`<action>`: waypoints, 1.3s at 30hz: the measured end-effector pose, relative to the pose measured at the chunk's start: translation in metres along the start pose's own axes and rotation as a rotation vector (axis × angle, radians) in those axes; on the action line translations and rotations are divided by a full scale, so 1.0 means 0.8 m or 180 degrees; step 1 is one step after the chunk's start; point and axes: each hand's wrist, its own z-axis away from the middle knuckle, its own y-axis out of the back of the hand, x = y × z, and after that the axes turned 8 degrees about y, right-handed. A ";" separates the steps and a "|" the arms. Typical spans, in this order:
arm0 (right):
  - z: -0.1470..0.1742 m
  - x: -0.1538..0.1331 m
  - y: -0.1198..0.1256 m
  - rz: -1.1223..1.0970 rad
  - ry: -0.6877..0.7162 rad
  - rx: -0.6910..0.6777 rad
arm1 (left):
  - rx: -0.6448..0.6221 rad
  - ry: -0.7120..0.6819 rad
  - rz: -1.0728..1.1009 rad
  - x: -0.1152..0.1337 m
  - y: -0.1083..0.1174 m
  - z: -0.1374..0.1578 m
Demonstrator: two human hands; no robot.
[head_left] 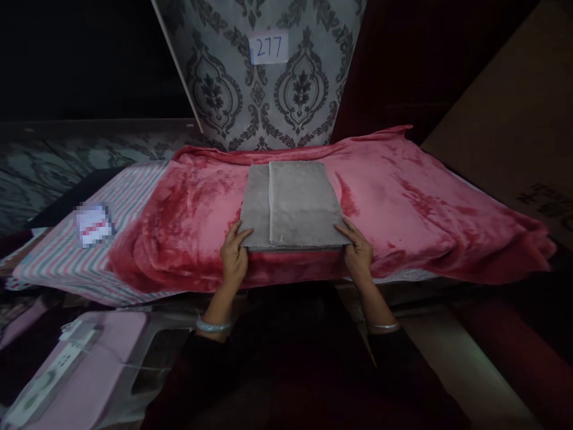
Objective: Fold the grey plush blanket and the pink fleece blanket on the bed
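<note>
A grey, plush-looking towel (304, 200) lies folded into a neat rectangle on the red blanket (394, 203). One folded flap covers its right and middle part, leaving a narrower strip at the left. My left hand (234, 255) grips the near left corner, thumb and fingers closed on the edge. At the near right corner, my right hand (357, 252) pinches the towel in the same way. Fingers under the cloth are hidden.
A striped cloth (67, 257) with a blurred white packet (94, 226) is at the left. Below it, a white power strip (54, 373) rests on a pink surface (111, 352). A large cardboard panel (510, 119) leans at the right; a dark screen (89, 60) stands upper left.
</note>
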 end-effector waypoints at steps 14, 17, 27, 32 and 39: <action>0.000 -0.004 0.000 0.0049 0.0024 0.0050 | -0.0118 -0.0085 -0.0197 0.005 0.007 -0.003; -0.001 -0.004 0.001 0.0023 -0.0014 0.0033 | -0.0068 -0.0080 -0.0298 0.007 0.006 -0.004; -0.003 -0.001 0.005 0.0002 -0.0058 -0.0061 | -0.0116 -0.0027 -0.0090 0.002 0.006 -0.006; -0.004 0.002 0.006 0.0041 -0.0095 -0.0053 | -0.0077 0.0029 -0.0095 0.006 0.007 -0.007; -0.003 -0.004 0.007 0.0011 -0.0149 0.0021 | 0.0361 0.0170 -0.0279 0.017 0.004 -0.002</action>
